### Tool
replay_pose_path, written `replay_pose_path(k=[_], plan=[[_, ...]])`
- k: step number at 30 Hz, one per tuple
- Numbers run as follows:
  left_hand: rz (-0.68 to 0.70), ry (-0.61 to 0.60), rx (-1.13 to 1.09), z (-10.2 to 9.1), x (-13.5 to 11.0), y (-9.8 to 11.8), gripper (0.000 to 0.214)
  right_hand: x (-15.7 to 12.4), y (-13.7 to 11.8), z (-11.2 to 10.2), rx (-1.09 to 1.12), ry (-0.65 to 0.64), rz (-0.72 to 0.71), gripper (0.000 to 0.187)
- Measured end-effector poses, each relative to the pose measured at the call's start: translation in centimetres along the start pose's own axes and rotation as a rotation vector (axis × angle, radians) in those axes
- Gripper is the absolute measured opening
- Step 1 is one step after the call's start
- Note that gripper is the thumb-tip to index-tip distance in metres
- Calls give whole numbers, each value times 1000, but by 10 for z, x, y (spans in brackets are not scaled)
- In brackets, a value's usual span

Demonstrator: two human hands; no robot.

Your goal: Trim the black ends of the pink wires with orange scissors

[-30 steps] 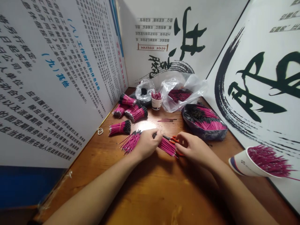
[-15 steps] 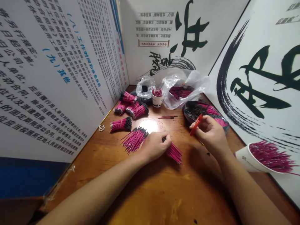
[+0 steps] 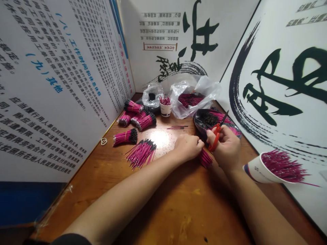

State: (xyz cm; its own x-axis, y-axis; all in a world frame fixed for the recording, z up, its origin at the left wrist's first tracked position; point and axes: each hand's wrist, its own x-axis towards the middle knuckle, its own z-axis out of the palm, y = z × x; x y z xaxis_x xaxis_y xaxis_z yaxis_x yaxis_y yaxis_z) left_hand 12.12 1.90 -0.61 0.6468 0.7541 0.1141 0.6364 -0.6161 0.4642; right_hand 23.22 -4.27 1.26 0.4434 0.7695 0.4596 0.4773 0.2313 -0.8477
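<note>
My left hand (image 3: 188, 147) is closed around a bundle of magenta wires (image 3: 205, 159), whose loose ends stick out to the lower right past the fingers. Close beside it, my right hand (image 3: 228, 147) grips red-handled scissors (image 3: 216, 137) with the dark blades pointing up and to the right. The bundle's upper end is hidden behind my left fingers. Left of my forearm, a loose fan of magenta wires (image 3: 141, 153) with black tips lies on the wooden table (image 3: 153, 204). A few single wires (image 3: 177, 127) lie beyond my left hand.
Banded wire bundles (image 3: 125, 137) sit at the left, several stacked behind. At the back stand a paper cup (image 3: 166, 110) of wires and clear plastic bags (image 3: 176, 105). A dark bag (image 3: 199, 119) holds more wires. A wire-filled paper cup (image 3: 252, 170) tilts at right. Printed panels (image 3: 158, 64) enclose the table.
My left hand has moved right with the wire bundle, up close to my right hand. The scissors have turned, so their blades now show pointing upward. The camera view has shifted slightly.
</note>
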Motion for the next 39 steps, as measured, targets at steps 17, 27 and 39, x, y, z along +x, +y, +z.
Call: replay_pose_path(k=[17,27,39], plan=[[484,61,253,-18,-62,-40,18,-19,-14,19,86,-159,-9,27],[456,70,8,-15,-60,-48,18,-25,-9,19,78,-289,-8,22],[422,124,-94,-17,-60,-49,12,-23,4,24,105,-311,53,23]])
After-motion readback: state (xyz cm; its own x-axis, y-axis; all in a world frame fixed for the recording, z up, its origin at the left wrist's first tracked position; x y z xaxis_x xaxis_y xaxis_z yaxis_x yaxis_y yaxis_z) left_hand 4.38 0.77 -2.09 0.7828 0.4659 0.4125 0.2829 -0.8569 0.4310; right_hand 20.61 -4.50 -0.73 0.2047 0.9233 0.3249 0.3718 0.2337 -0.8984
